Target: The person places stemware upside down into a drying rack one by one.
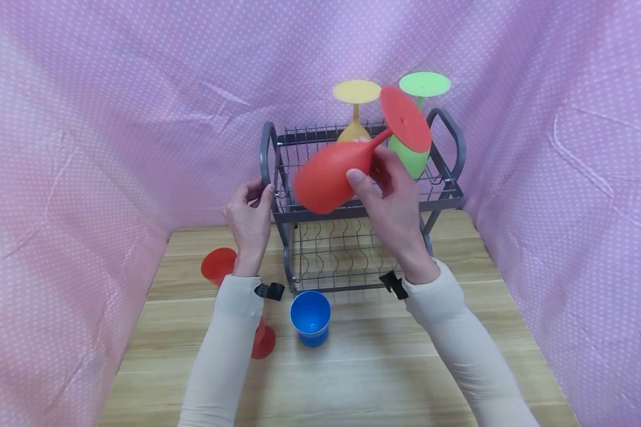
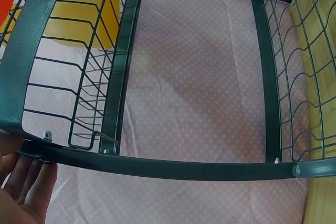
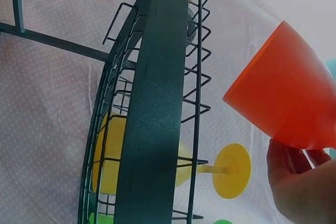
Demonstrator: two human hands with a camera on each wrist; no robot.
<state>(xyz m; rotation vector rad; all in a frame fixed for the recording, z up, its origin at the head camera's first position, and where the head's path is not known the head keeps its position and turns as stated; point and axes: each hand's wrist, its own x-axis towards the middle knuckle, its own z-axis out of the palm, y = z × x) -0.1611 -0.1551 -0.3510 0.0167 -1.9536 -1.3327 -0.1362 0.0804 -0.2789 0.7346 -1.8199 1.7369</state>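
A red plastic wine glass [image 1: 333, 177] is held in my right hand [image 1: 397, 204], fingers around its bowl near the stem. It tilts over the rack's upper tier, mouth down to the left and foot up to the right. My left hand [image 1: 250, 216] grips the left upper side of the grey two-tier dish rack [image 1: 352, 212]; the left wrist view shows its fingers [image 2: 39, 184] beneath the frame bar. Upside down in the upper tier stand a yellow wine glass [image 1: 357, 92] and a green wine glass [image 1: 424, 84], both partly hidden behind the red one.
A blue cup [image 1: 311, 317] stands upright on the wooden table [image 1: 379, 367] before the rack. To its left is another red glass [image 1: 219, 264], partly covered by my left arm, with a red foot [image 1: 264, 343] showing lower down. Pink dotted cloth [image 1: 139, 89] encloses the back and sides.
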